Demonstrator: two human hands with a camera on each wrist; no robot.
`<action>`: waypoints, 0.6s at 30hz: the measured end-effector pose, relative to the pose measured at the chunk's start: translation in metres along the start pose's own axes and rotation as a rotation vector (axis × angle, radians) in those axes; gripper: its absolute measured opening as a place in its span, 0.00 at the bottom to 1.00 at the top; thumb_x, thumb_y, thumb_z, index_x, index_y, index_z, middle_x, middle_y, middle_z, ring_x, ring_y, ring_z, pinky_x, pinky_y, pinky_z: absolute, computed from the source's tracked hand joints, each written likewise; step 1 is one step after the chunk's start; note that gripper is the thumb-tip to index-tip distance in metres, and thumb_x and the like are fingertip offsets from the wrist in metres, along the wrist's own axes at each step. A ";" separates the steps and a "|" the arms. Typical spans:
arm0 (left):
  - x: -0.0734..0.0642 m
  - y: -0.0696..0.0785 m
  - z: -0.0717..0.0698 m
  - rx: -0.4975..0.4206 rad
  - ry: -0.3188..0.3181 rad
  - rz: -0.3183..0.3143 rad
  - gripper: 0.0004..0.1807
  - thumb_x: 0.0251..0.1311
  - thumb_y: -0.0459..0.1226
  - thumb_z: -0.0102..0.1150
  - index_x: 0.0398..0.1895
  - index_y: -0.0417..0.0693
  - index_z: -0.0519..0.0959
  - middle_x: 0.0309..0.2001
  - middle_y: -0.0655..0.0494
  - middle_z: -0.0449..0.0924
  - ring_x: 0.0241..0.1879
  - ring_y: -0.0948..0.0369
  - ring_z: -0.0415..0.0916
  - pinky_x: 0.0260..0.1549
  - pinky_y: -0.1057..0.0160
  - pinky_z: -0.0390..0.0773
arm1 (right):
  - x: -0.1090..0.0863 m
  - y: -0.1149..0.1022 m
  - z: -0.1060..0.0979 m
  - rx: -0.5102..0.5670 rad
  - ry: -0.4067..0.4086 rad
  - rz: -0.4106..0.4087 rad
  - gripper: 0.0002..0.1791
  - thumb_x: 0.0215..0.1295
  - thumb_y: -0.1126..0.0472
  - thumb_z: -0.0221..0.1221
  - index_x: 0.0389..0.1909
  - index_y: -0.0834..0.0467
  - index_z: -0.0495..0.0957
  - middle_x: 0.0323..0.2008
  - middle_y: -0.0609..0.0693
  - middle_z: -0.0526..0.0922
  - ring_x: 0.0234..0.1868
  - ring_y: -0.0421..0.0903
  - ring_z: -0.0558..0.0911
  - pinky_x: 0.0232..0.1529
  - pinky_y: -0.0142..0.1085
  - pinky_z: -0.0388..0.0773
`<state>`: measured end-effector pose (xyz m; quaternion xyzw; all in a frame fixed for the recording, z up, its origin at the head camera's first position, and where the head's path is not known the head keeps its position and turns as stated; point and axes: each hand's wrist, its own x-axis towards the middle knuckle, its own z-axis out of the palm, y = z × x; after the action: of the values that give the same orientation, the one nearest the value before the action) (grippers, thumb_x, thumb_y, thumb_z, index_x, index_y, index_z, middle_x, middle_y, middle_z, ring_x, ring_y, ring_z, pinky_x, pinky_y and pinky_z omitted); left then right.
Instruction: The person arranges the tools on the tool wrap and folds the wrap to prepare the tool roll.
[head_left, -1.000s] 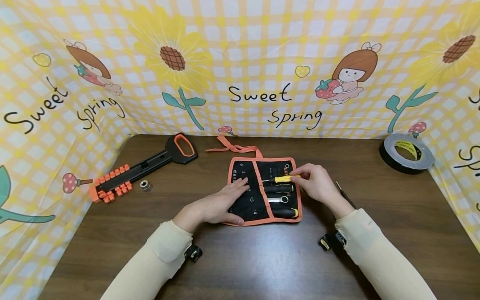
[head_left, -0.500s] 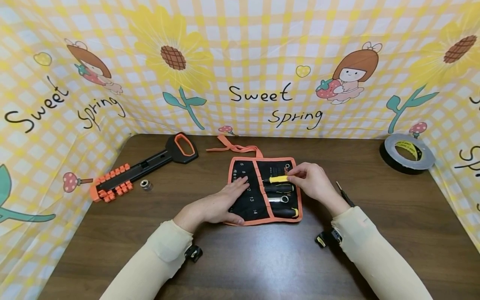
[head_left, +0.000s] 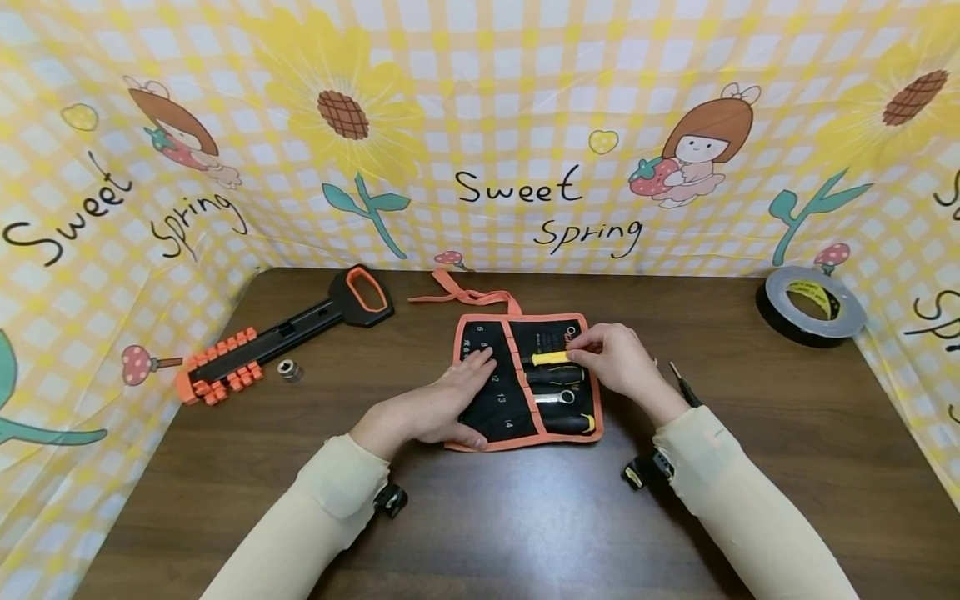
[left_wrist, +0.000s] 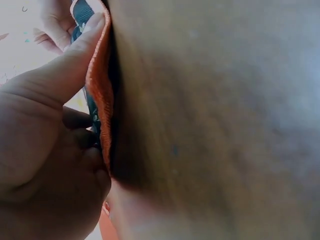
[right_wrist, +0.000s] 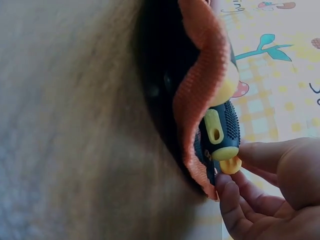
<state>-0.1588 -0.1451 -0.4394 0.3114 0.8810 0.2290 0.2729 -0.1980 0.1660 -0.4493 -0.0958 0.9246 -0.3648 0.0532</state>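
Observation:
An unrolled black tool pouch (head_left: 519, 408) with orange edging lies at the middle of the table in the head view. My left hand (head_left: 450, 404) rests flat on its left part, fingers spread over the printed numbers. Thumb and fingers of my right hand (head_left: 622, 362) pinch the end of a yellow-handled screwdriver (head_left: 550, 358), whose front lies inside the top right pocket. Below it the pouch holds a black-handled tool (head_left: 558, 377), a ring spanner (head_left: 557, 397) and a black-and-yellow handle (head_left: 567, 424). The right wrist view shows the yellow handle's end (right_wrist: 231, 165) between my fingertips.
At left lies a black holder (head_left: 285, 329) with orange clips and a grip loop, beside a metal socket (head_left: 289, 370). A roll of tape (head_left: 810, 306) stands at far right. A slim black-handled tool (head_left: 686, 387) lies behind my right wrist. The pouch's orange strap (head_left: 480, 296) trails backward.
My right hand has moved a little to the left, pushing the yellow screwdriver deeper into the pocket, so its shaft no longer shows. My left hand has stayed in place on the pouch.

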 end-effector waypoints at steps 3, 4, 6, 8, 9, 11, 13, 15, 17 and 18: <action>0.000 0.000 -0.001 -0.004 -0.010 -0.005 0.63 0.65 0.49 0.76 0.90 0.44 0.41 0.90 0.49 0.28 0.90 0.49 0.27 0.87 0.42 0.41 | 0.002 -0.001 0.000 -0.002 -0.006 -0.001 0.06 0.72 0.62 0.71 0.44 0.58 0.94 0.49 0.58 0.92 0.49 0.54 0.87 0.51 0.50 0.85; 0.000 0.000 -0.001 -0.005 -0.011 -0.006 0.63 0.65 0.49 0.76 0.90 0.44 0.41 0.90 0.49 0.28 0.90 0.49 0.27 0.87 0.42 0.41 | 0.003 -0.001 -0.001 -0.005 -0.011 -0.001 0.06 0.72 0.62 0.70 0.44 0.58 0.94 0.49 0.58 0.92 0.49 0.54 0.87 0.52 0.50 0.84; 0.000 0.000 -0.001 -0.009 -0.011 -0.005 0.63 0.65 0.49 0.76 0.90 0.44 0.41 0.91 0.49 0.29 0.90 0.50 0.27 0.87 0.42 0.41 | 0.004 -0.002 -0.001 -0.006 -0.027 0.009 0.06 0.73 0.62 0.70 0.44 0.58 0.94 0.50 0.58 0.92 0.50 0.54 0.86 0.53 0.50 0.84; 0.000 -0.001 -0.002 -0.015 -0.009 -0.005 0.63 0.65 0.49 0.76 0.90 0.44 0.41 0.91 0.49 0.29 0.90 0.50 0.27 0.87 0.42 0.41 | 0.005 -0.003 -0.001 -0.006 -0.047 0.015 0.07 0.74 0.61 0.68 0.45 0.58 0.93 0.51 0.58 0.92 0.52 0.55 0.86 0.55 0.51 0.83; 0.000 -0.001 -0.002 -0.016 -0.008 -0.004 0.63 0.65 0.49 0.76 0.90 0.44 0.41 0.91 0.49 0.29 0.90 0.50 0.27 0.87 0.42 0.40 | 0.006 -0.004 -0.002 -0.006 -0.058 0.016 0.08 0.75 0.61 0.68 0.45 0.58 0.93 0.51 0.59 0.92 0.52 0.55 0.86 0.56 0.52 0.83; 0.000 -0.002 -0.001 -0.019 -0.008 -0.001 0.63 0.65 0.49 0.76 0.90 0.44 0.42 0.91 0.50 0.30 0.90 0.50 0.28 0.87 0.43 0.41 | 0.006 -0.005 -0.001 -0.002 -0.070 0.021 0.08 0.75 0.61 0.67 0.45 0.58 0.93 0.53 0.59 0.91 0.55 0.56 0.86 0.58 0.53 0.84; 0.001 -0.002 -0.001 -0.018 -0.007 0.003 0.63 0.65 0.50 0.76 0.90 0.44 0.42 0.91 0.50 0.30 0.90 0.50 0.28 0.87 0.43 0.41 | 0.006 -0.006 0.000 -0.005 -0.076 0.013 0.08 0.75 0.61 0.67 0.45 0.58 0.93 0.53 0.59 0.91 0.56 0.57 0.86 0.60 0.54 0.83; 0.001 -0.002 -0.001 -0.018 -0.007 0.007 0.63 0.65 0.50 0.76 0.90 0.44 0.42 0.91 0.49 0.30 0.90 0.50 0.28 0.87 0.43 0.41 | 0.007 -0.008 0.001 -0.010 -0.076 0.011 0.08 0.75 0.61 0.67 0.45 0.58 0.93 0.54 0.59 0.91 0.57 0.57 0.86 0.61 0.54 0.83; 0.001 -0.002 -0.001 -0.019 -0.006 0.010 0.63 0.65 0.50 0.76 0.90 0.44 0.42 0.91 0.49 0.30 0.90 0.49 0.28 0.87 0.43 0.41 | 0.007 -0.009 0.002 -0.016 -0.075 0.008 0.07 0.75 0.60 0.68 0.45 0.57 0.93 0.52 0.58 0.92 0.55 0.56 0.86 0.60 0.54 0.83; 0.001 -0.002 -0.001 -0.020 -0.005 0.011 0.63 0.65 0.50 0.76 0.90 0.43 0.42 0.91 0.49 0.31 0.90 0.49 0.28 0.87 0.43 0.41 | 0.008 -0.010 0.002 -0.019 -0.074 0.006 0.07 0.75 0.61 0.68 0.45 0.57 0.93 0.51 0.58 0.92 0.54 0.56 0.86 0.60 0.54 0.83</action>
<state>-0.1608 -0.1463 -0.4401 0.3141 0.8762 0.2386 0.2770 -0.2037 0.1560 -0.4447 -0.1071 0.9257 -0.3520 0.0875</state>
